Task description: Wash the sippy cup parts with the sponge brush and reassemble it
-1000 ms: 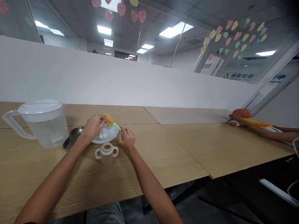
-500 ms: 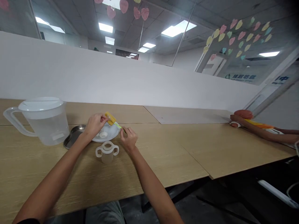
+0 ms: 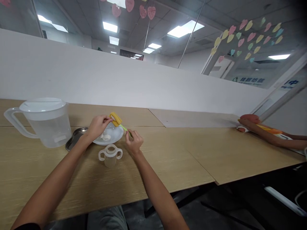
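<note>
My right hand [image 3: 134,140] grips the green handle of a bottle brush with a yellow sponge head [image 3: 116,119]. At the sponge, the closed fingers of my left hand [image 3: 98,126] pinch a small whitish piece [image 3: 112,118] whose kind I cannot make out. Both hands are over a pale, shallow bowl [image 3: 117,138] with a small white ring-shaped part [image 3: 106,137] in it. In front of the bowl, an open, two-handled translucent baby cup [image 3: 110,158] stands upright on the table.
To the left is a large lidded plastic pitcher [image 3: 51,127], with liquid inside. A curved metal tray [image 3: 74,139] lies between it and the bowl, partly behind my left forearm. Another person's arm [image 3: 271,135] rests at the far right of the table [image 3: 168,159], beside an orange-red object [image 3: 249,118].
The brush and both hands have shifted slightly, with the sponge head a little higher and to the right. My left fingers still pinch the small piece at the sponge.
</note>
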`<act>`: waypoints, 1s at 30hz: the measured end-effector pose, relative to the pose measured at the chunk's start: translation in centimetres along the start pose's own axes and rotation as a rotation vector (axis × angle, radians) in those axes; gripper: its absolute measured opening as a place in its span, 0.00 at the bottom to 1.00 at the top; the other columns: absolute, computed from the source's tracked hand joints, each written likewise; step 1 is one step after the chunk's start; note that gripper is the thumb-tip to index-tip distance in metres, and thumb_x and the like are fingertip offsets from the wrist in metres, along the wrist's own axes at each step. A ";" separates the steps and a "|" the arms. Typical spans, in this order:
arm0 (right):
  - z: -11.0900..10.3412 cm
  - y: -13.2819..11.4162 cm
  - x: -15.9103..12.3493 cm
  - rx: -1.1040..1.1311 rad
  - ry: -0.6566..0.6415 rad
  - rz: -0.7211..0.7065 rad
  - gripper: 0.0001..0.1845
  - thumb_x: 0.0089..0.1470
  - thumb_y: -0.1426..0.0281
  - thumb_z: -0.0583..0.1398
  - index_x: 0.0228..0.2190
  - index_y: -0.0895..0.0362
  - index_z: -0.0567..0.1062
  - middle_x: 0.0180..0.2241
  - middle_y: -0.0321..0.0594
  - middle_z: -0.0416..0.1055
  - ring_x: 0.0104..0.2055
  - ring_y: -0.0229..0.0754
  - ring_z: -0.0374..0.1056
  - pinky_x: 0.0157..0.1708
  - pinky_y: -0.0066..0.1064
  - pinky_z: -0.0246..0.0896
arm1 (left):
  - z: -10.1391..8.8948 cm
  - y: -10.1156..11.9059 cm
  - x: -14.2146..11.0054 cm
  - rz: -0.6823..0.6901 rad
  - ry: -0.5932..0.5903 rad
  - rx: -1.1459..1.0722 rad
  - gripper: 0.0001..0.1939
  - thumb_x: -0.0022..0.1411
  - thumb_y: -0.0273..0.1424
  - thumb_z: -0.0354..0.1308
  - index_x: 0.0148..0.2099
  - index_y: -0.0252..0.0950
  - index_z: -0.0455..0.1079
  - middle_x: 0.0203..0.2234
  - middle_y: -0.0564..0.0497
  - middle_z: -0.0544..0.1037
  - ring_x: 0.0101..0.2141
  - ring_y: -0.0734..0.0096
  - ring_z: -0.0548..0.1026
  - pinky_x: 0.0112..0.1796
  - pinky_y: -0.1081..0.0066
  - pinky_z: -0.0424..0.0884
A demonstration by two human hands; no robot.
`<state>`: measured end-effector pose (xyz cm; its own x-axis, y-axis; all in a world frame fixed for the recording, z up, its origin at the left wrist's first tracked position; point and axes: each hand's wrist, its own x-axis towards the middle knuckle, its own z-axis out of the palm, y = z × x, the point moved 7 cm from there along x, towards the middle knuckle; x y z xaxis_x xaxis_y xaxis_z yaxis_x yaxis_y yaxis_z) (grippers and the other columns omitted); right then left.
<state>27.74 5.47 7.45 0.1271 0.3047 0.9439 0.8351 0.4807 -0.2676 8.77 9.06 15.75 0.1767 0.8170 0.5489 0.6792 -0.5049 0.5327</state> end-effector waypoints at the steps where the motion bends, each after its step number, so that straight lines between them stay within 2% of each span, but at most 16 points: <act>1: 0.0 0.0 0.0 0.002 0.005 0.001 0.13 0.59 0.67 0.55 0.33 0.57 0.79 0.24 0.39 0.74 0.25 0.35 0.69 0.27 0.24 0.58 | 0.0 -0.1 0.0 -0.012 -0.013 -0.036 0.15 0.59 0.39 0.53 0.37 0.35 0.75 0.30 0.47 0.80 0.29 0.67 0.74 0.33 0.70 0.67; 7: 0.3 0.2 0.0 0.011 -0.040 0.008 0.14 0.59 0.68 0.54 0.34 0.58 0.79 0.25 0.41 0.74 0.27 0.36 0.69 0.29 0.25 0.60 | 0.0 -0.1 0.1 -0.040 -0.072 -0.115 0.19 0.59 0.44 0.51 0.31 0.34 0.74 0.23 0.50 0.78 0.24 0.71 0.71 0.27 0.73 0.64; 13: 0.1 0.0 0.1 0.008 -0.030 0.026 0.15 0.60 0.67 0.53 0.35 0.58 0.79 0.25 0.41 0.75 0.26 0.36 0.69 0.28 0.25 0.60 | 0.2 0.6 -0.2 -0.017 -0.002 -0.077 0.15 0.59 0.41 0.54 0.37 0.34 0.74 0.33 0.47 0.81 0.32 0.66 0.75 0.34 0.70 0.68; 20: -0.1 -0.4 0.3 0.013 0.017 -0.014 0.14 0.60 0.67 0.54 0.34 0.58 0.79 0.25 0.40 0.75 0.25 0.34 0.69 0.27 0.24 0.58 | 0.3 1.8 -0.6 0.069 0.078 0.160 0.11 0.62 0.34 0.52 0.36 0.34 0.73 0.33 0.46 0.79 0.33 0.64 0.74 0.36 0.67 0.66; 27: 0.4 -0.2 0.2 -0.019 -0.016 -0.032 0.14 0.61 0.67 0.54 0.35 0.57 0.79 0.24 0.40 0.75 0.25 0.34 0.68 0.26 0.25 0.58 | 0.7 2.7 -1.1 0.259 0.111 0.469 0.10 0.65 0.30 0.48 0.37 0.34 0.70 0.34 0.42 0.76 0.37 0.60 0.72 0.41 0.64 0.66; 30: 0.5 -0.2 0.2 -0.028 -0.016 -0.052 0.14 0.61 0.66 0.54 0.36 0.57 0.79 0.23 0.40 0.74 0.25 0.34 0.68 0.26 0.24 0.57 | 0.7 2.5 -1.2 0.288 0.136 0.542 0.11 0.66 0.30 0.47 0.36 0.34 0.70 0.33 0.41 0.75 0.37 0.59 0.72 0.42 0.63 0.66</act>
<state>27.27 5.85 7.57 0.0744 0.2932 0.9531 0.8551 0.4730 -0.2122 10.75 6.98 15.94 0.3382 0.6084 0.7180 0.8889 -0.4571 -0.0314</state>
